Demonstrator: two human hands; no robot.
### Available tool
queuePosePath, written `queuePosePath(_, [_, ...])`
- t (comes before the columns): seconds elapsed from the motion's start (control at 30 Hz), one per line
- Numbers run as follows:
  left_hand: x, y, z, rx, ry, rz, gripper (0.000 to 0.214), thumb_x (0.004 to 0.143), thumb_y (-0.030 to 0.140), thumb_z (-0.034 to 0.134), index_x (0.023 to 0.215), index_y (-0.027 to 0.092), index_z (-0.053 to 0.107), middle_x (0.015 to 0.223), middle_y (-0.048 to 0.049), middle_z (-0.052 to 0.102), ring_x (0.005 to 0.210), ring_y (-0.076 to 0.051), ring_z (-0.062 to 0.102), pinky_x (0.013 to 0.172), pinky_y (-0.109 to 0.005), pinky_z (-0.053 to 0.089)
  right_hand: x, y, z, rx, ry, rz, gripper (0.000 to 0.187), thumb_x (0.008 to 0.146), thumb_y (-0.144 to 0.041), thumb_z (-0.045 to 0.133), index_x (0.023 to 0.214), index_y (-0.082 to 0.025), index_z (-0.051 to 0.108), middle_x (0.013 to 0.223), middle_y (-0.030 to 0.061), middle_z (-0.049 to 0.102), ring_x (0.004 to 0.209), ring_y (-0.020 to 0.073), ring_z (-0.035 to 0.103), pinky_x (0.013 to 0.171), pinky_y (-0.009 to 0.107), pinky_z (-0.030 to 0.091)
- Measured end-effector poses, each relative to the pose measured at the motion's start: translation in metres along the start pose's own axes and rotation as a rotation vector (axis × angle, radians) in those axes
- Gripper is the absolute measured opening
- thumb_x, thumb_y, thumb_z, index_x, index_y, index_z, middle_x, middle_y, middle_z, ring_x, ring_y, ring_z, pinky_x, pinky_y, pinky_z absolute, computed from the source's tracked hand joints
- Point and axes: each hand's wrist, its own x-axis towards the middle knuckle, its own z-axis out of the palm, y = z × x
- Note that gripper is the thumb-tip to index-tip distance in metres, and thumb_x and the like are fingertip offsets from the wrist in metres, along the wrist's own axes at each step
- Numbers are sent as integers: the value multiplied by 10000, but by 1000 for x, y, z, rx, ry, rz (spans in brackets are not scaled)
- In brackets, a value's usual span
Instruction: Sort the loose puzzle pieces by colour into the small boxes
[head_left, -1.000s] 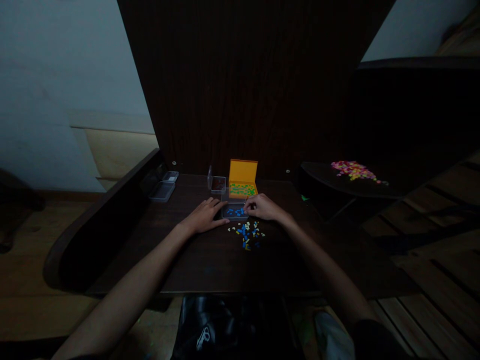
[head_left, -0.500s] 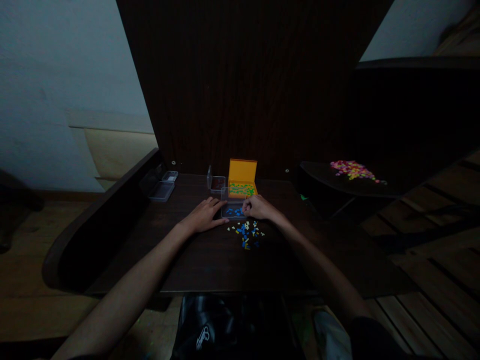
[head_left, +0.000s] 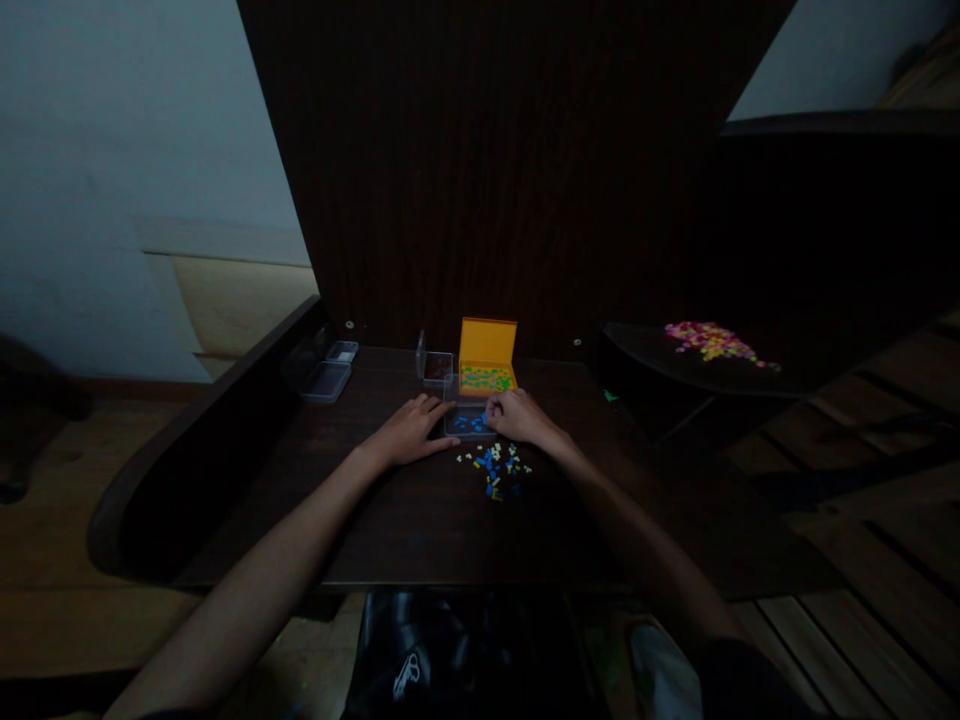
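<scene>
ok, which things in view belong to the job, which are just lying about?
Likely the job:
left hand
right hand
front clear box
blue pieces inside it
loose mixed pieces

Seemingly lying about:
yellow box
green pieces inside it
small clear box behind
pink-yellow pile

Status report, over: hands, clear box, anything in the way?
Left hand spread, at left of clear box. Right hand curled over its right end, grip hidden. Clear box open, blue pieces inside. Right hand obscures part; loose pile in front.
</scene>
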Motion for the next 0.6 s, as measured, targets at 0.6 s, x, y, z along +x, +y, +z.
queuePosePath(0.6, [0,0,0,-19,0,-5,649,931,610,450,1399,161,457,1244,-141,580,1154,-295,522,1020,-429,406,2,17,-10,197,20,-113,197,784,-102,612,876,-147,781,795,38,748,677,131,636,651,211,455])
